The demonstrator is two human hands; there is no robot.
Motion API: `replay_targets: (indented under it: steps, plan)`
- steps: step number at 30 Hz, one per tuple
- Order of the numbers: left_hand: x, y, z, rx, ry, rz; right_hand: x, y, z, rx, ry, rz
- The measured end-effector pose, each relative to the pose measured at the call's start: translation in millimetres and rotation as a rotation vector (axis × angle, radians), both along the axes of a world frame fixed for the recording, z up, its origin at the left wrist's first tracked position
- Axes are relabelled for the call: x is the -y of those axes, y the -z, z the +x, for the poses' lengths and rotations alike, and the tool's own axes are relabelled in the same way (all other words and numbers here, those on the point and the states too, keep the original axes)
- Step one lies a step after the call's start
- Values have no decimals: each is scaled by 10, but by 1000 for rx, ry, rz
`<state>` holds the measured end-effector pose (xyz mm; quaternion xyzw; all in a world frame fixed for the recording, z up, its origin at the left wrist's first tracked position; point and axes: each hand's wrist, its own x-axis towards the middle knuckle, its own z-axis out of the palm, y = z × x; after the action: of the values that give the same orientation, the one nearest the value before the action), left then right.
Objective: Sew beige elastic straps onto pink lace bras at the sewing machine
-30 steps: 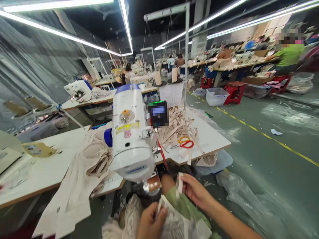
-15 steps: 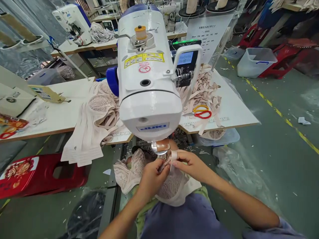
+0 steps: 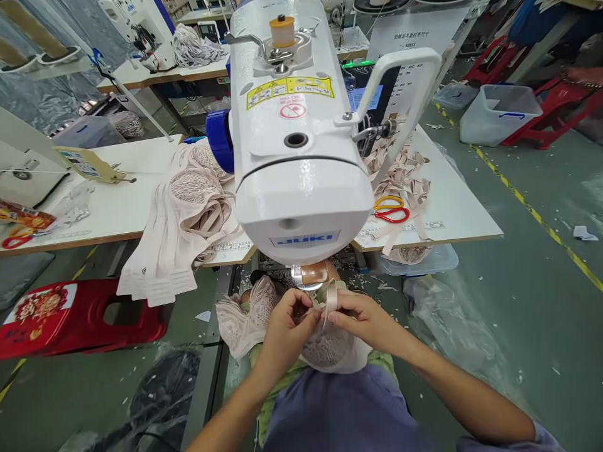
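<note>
The left hand [image 3: 291, 326] is pinching the bra [image 3: 325, 348], which is lying across the lap [image 3: 339, 405] below the machine [image 3: 301, 201]; the right hand [image 3: 367, 315] is holding the strap [image 3: 331, 301] between thumb and fingers, close beside the left, while scissors [image 3: 393, 215] are resting on the table [image 3: 464, 213]

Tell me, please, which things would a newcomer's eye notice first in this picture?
The big white sewing machine, lettered JUKI in blue, dominates the middle. Just below it, the left hand pinches a pale lace garment while the right hand holds a pale band. Bright colours also stand out: scissors with red and yellow handles right of the machine, and a red stool at lower left.
</note>
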<state>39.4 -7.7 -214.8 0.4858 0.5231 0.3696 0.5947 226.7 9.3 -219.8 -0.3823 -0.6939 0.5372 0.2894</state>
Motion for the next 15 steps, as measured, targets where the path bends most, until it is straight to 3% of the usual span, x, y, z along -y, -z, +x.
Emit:
replay_targets:
  steps: [6, 12, 15]
  plan:
    - [69, 14, 40, -62, -17, 87, 28, 8, -15, 29, 40, 76]
    - [39, 32, -18, -175, 292, 209, 52, -13, -65, -69, 83, 207]
    - [135, 189, 87, -103, 186, 276, 19, -65, -89, -170, 169, 161]
